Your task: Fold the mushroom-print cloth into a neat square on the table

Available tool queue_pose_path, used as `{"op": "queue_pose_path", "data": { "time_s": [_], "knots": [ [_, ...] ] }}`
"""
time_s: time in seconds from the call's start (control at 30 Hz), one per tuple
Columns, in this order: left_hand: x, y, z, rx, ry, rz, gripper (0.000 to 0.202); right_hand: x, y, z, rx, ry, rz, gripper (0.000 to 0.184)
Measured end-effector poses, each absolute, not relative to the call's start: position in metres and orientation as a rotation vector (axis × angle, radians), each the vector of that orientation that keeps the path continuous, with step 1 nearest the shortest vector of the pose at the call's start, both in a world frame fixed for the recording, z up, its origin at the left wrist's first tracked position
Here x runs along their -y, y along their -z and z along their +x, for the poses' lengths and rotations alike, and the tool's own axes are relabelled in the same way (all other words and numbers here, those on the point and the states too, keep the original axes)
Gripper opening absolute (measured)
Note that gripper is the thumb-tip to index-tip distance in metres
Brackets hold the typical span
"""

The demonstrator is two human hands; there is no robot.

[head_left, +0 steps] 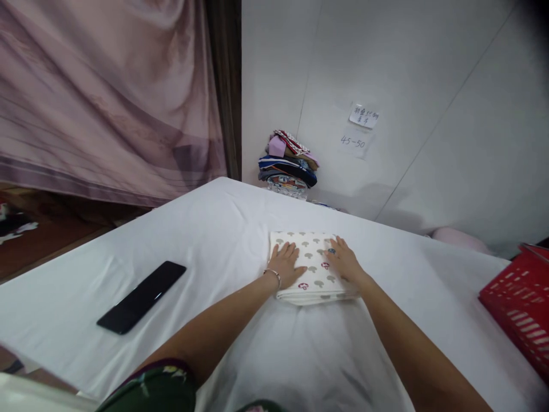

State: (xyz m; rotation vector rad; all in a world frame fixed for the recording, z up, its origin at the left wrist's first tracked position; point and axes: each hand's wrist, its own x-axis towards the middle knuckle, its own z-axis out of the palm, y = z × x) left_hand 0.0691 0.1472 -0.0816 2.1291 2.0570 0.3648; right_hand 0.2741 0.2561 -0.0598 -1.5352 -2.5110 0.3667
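Note:
A folded white cloth (312,269) with grey and red printed shapes lies flat on the white-covered table (214,229). My left hand (286,266) rests on its left side, fingers spread and palm down, a bracelet at the wrist. On the cloth's right side lies my right hand (344,260), also flat with fingers extended and a ring on one finger. Several layers show at the cloth's near edge. Its garment type cannot be made out from the folded shape.
A black phone-like slab (141,297) lies on the table to the left. Folded clothes (288,163) are stacked by the wall at the far edge. A red plastic basket (518,303) stands at right. Handwritten paper notes (363,116) hang on the wall; a pink curtain (111,97) covers the left.

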Motion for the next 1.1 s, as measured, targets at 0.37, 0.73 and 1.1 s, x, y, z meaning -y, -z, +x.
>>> {"op": "queue_pose_path", "data": {
  "time_s": [0.37, 0.73, 1.1],
  "knots": [
    [-0.144, 0.079, 0.071, -2.056, -0.392, 2.109, 0.068, -0.290, 0.077, 0.240, 2.535, -0.444, -1.482, 0.057],
    [-0.145, 0.083, 0.068, -2.044, -0.435, 2.110, 0.067, -0.261, 0.081, 0.312, 1.975, -0.944, -1.608, 0.066],
    [-0.136, 0.084, 0.060, -2.109, -0.779, 1.951, 0.044, -0.211, 0.065, 0.343, 1.496, -1.453, -1.600, 0.054]
  ]
}}
